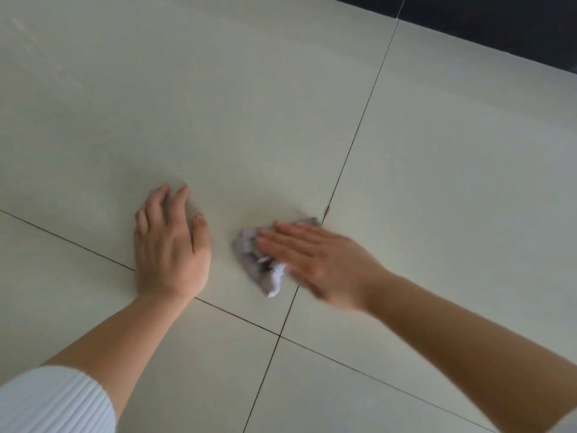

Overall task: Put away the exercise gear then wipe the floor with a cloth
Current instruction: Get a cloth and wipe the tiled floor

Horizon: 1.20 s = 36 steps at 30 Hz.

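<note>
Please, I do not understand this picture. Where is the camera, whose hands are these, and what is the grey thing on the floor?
There is no machine here: a person works with bare hands, and one camera worn on the head looks down at them. The left hand rests flat on the pale tiled floor. The right hand, a little blurred, presses with straight fingers on a crumpled grey cloth beside a dark joint between tiles. A white ribbed sleeve shows at the lower left. No exercise gear is in view.
</note>
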Each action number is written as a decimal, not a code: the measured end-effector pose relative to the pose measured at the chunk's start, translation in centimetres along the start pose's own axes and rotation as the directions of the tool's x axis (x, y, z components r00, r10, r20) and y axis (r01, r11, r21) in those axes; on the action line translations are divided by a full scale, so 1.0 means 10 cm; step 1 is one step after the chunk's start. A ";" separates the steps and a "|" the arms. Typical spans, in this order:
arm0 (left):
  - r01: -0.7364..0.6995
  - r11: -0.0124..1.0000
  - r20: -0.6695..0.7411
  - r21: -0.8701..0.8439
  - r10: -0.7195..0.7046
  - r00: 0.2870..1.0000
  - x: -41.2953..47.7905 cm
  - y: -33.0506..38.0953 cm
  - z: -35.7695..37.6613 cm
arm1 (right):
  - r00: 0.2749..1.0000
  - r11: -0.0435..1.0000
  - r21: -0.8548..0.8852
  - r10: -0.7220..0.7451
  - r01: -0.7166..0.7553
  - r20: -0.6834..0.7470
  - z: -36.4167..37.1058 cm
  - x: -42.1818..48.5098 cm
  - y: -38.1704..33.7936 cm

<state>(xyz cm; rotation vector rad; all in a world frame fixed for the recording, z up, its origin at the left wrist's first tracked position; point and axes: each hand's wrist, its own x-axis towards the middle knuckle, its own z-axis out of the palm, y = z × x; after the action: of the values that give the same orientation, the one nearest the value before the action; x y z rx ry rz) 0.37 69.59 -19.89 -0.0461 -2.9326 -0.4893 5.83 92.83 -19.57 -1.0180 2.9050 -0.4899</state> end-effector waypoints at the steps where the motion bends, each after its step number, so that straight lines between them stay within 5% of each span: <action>1: 0.006 1.000 0.007 0.006 -0.006 1.000 0.00 0.00 0.00 | 0.997 0.997 0.009 0.072 -0.071 -0.042 -0.09 -0.07 0.16; 4: 0.015 1.000 0.020 0.020 -0.016 1.000 0.00 0.01 0.00 | 0.870 0.903 0.085 0.428 -0.421 -0.243 -0.34 -0.30 0.72; 7: 0.026 0.999 0.026 0.031 -0.027 0.999 0.00 0.02 -0.01 | 0.543 0.586 0.095 0.791 -0.805 -0.283 -0.53 -0.47 1.21; 9: 0.032 0.999 0.033 0.039 -0.033 0.999 0.00 0.02 0.00 | 0.333 0.375 0.148 0.910 -0.915 -0.246 -0.58 -0.45 1.35; 11: 0.033 0.998 0.039 0.044 -0.035 0.999 0.00 0.03 0.00 | 0.222 0.280 0.201 0.937 -0.939 -0.268 -0.57 -0.28 1.34; 13: 0.033 0.998 0.043 0.047 -0.035 0.998 0.01 0.03 -0.01 | 0.272 0.344 0.221 0.914 -0.913 -0.300 -0.47 -0.08 1.20; 16: 0.046 0.998 0.047 0.043 -0.048 0.998 0.01 0.05 -0.01 | 0.562 0.624 0.187 0.772 -0.759 -0.297 -0.23 -0.02 0.77; 19: 0.044 0.999 0.041 0.028 -0.045 0.998 0.00 0.07 -0.03 | 0.766 0.799 0.130 0.600 -0.587 -0.231 -0.15 -0.29 0.47; 23: -0.002 0.999 0.040 -0.041 0.004 0.999 0.22 0.21 0.02 | 0.892 0.895 0.012 0.444 -0.445 -0.082 -0.28 -0.84 0.57; 26: -0.011 0.997 0.079 -0.074 0.017 0.997 0.53 0.52 0.18 | 0.794 0.803 0.003 0.590 -0.596 -0.146 -0.43 -1.19 0.85; 33: -0.033 0.999 0.074 0.023 0.031 0.997 0.67 0.65 0.38 | 0.270 0.315 0.171 0.932 -0.934 -0.241 -0.82 -0.82 1.84; 36: -0.001 0.999 0.083 0.037 -0.002 0.997 0.68 0.70 0.36 | 0.293 0.346 0.209 0.924 -0.915 -0.247 -0.75 -0.17 1.98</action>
<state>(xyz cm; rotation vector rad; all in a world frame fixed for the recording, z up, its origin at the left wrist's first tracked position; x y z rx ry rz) -6.48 77.39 -19.87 -0.0618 -3.0219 -0.4436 -5.76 110.66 -18.55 0.9589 3.0330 -0.6012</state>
